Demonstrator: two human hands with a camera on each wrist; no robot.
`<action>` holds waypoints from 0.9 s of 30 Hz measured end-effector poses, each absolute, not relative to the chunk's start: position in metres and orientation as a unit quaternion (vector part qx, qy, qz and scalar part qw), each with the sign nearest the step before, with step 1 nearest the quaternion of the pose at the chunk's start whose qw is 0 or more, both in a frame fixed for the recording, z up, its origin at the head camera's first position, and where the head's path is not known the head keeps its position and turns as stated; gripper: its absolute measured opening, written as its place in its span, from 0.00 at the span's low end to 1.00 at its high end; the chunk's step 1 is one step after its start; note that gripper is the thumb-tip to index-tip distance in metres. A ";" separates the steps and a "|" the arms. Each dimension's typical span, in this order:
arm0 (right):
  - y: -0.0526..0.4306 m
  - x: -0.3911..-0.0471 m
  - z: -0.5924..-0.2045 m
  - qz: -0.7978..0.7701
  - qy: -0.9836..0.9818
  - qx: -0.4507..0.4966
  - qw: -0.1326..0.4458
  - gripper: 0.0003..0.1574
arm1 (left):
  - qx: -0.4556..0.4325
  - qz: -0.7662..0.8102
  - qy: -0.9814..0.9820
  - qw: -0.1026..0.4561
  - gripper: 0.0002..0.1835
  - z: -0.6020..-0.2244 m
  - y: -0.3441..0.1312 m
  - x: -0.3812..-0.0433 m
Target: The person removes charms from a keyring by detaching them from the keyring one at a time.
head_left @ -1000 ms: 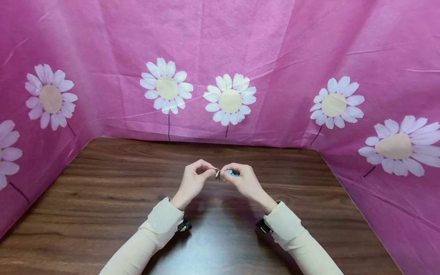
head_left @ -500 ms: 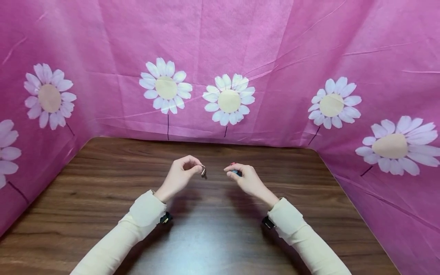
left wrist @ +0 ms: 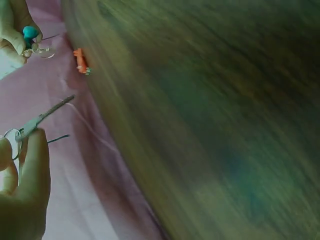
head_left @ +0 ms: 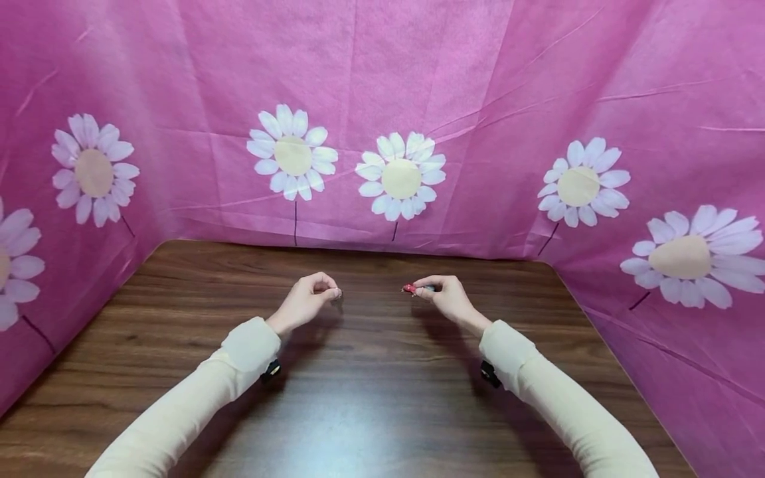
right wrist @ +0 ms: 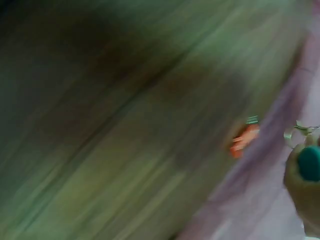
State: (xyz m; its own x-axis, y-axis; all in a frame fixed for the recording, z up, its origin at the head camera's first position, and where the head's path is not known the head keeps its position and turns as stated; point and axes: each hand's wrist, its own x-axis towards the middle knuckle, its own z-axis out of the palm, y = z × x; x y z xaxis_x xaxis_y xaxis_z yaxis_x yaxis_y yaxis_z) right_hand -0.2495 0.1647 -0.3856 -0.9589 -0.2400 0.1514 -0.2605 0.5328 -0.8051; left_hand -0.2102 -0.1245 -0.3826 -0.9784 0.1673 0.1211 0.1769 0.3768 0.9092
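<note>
My left hand (head_left: 303, 302) pinches a slim metal key (left wrist: 34, 124) by its ring, with the shaft sticking out past the fingers in the left wrist view. To the right, my right hand (head_left: 451, 297) holds a blue-green keychain charm (left wrist: 30, 33) with a thin metal ring and links. A small orange-red piece (head_left: 408, 288) with metallic bits at one end lies by the right fingertips in the head view. Both wrist views show this orange-red piece (right wrist: 244, 141) on the table, apart from the hands. Motion blur hides its details.
The brown wooden table (head_left: 358, 378) spreads out below both hands. A pink cloth (head_left: 478, 79) with white flowers stands round its back and sides. Dark wrist devices (head_left: 271, 371) sit beneath the pale sleeves (head_left: 251, 345).
My hands were together at the metal pieces one second ago. They have parted, the left going left with the key, the right going right with the charm. The orange-red piece has come into view.
</note>
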 end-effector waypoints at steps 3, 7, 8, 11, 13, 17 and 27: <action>0.167 -0.256 -0.394 0.485 -0.863 0.143 -0.014 0.15 | -0.093 -0.588 -0.802 -0.046 0.06 -0.387 -0.124 -0.216; 0.163 -0.257 -0.405 0.510 -0.847 0.146 -0.038 0.17 | -0.090 -0.625 -0.766 -0.120 0.06 -0.397 -0.119 -0.224; 0.162 -0.258 -0.407 0.517 -0.841 0.151 -0.045 0.18 | -0.092 -0.628 -0.760 -0.136 0.06 -0.400 -0.117 -0.227; 0.158 -0.261 -0.414 0.522 -0.836 0.159 -0.062 0.18 | -0.100 -0.630 -0.749 -0.176 0.05 -0.407 -0.113 -0.233; 0.157 -0.264 -0.419 0.503 -0.846 0.163 -0.067 0.18 | -0.094 -0.632 -0.745 -0.189 0.05 -0.410 -0.111 -0.237; 0.160 -0.267 -0.427 0.433 -0.885 0.162 -0.056 0.17 | -0.083 -0.626 -0.751 -0.194 0.05 -0.416 -0.112 -0.246; 0.171 -0.266 -0.434 0.385 -0.909 0.155 -0.027 0.20 | -0.128 -0.500 -0.848 -0.121 0.05 -0.416 -0.124 -0.257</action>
State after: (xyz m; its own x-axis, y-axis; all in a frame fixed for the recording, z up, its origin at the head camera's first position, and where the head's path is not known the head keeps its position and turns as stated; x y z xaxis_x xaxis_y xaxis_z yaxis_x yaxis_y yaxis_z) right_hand -0.2658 0.1707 -0.4339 -0.9502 -0.3036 0.0700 -0.2615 0.6547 -0.7093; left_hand -0.2569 -0.1242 -0.4164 -0.9376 0.3390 -0.0773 0.0965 0.4674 0.8788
